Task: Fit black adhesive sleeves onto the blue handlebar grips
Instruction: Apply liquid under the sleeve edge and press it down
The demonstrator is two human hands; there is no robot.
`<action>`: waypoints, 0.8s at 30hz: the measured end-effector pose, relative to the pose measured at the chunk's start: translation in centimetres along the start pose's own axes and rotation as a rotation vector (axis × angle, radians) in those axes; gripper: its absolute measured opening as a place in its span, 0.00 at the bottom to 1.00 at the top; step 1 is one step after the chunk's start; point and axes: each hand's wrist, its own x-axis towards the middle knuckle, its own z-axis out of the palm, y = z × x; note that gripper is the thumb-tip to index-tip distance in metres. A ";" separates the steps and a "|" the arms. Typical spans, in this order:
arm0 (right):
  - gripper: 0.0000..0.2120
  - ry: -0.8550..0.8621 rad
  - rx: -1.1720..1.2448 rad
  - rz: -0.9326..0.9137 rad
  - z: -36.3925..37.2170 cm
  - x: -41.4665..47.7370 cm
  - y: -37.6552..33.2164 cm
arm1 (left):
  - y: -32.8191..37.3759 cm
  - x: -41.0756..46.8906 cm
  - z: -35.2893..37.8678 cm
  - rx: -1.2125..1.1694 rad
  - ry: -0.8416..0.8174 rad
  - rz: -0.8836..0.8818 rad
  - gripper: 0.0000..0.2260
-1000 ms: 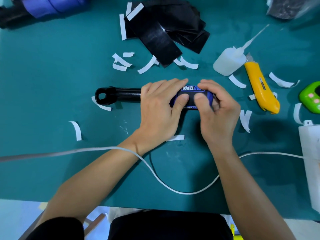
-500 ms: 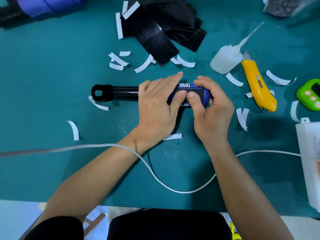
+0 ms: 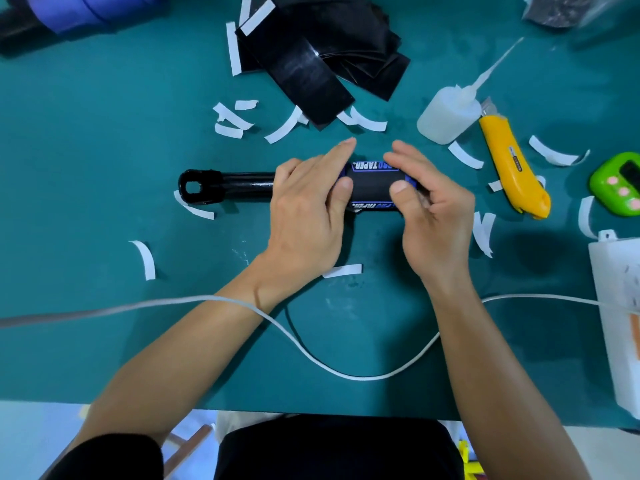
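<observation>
Blue handlebar grip [image 3: 375, 167] lies across the middle of the green mat [image 3: 104, 150], on the end of a black bar [image 3: 242, 185] that points to the person's left. A black sleeve [image 3: 375, 187] is already wrapped on its middle, so only the blue printed bands show along its far and near edges.

Both hands are clamped on the blue handlebar grip. The left hand [image 3: 304, 216] closes over its left end and the right hand [image 3: 436, 216] over its right end, with the fingers curved over the far side. The two thumbs [image 3: 344, 185] press on the sleeve, a little apart from each other.

I judge that the step in hand is pressing the sleeve down so that the adhesive takes. To do it well, the thumbs should rub from the middle outward to each end with firm, even pressure, so that no bubble or wrinkle is trapped. The grip should also be rolled a little, so that the seam, which I cannot see from here, gets the same pressure. The sleeve edges should run parallel to the blue bands.

More sleeves lie in a pile [image 3: 311, 64] at the far side, with white backing strips [image 3: 228, 129] scattered near it. A glue bottle [image 3: 446, 119] and a yellow cutter [image 3: 512, 168] lie to the right, and no hand touches them.
</observation>
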 end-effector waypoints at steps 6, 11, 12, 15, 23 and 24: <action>0.15 0.081 -0.020 0.029 1.3 -0.2 -0.8 | 0.2 0.3 -1.1 -0.056 -0.057 -0.096 0.18; 0.22 -0.002 0.084 0.006 0.5 0.3 -0.4 | -0.1 2.0 -4.5 0.022 -0.406 -0.108 0.28; 0.23 -0.012 0.123 0.021 0.3 0.5 -0.3 | -0.4 2.5 -5.3 0.111 -0.478 -0.090 0.29; 0.25 -0.007 0.189 0.056 0.1 0.9 -0.4 | -1.1 3.5 -6.7 0.249 -0.610 -0.149 0.29; 0.34 0.062 0.404 0.191 0.5 0.3 -1.6 | 2.0 1.7 -5.8 0.046 -0.417 -0.367 0.31; 0.35 0.068 0.449 0.212 0.7 0.2 -1.9 | 2.7 1.3 -5.5 0.009 -0.392 -0.386 0.31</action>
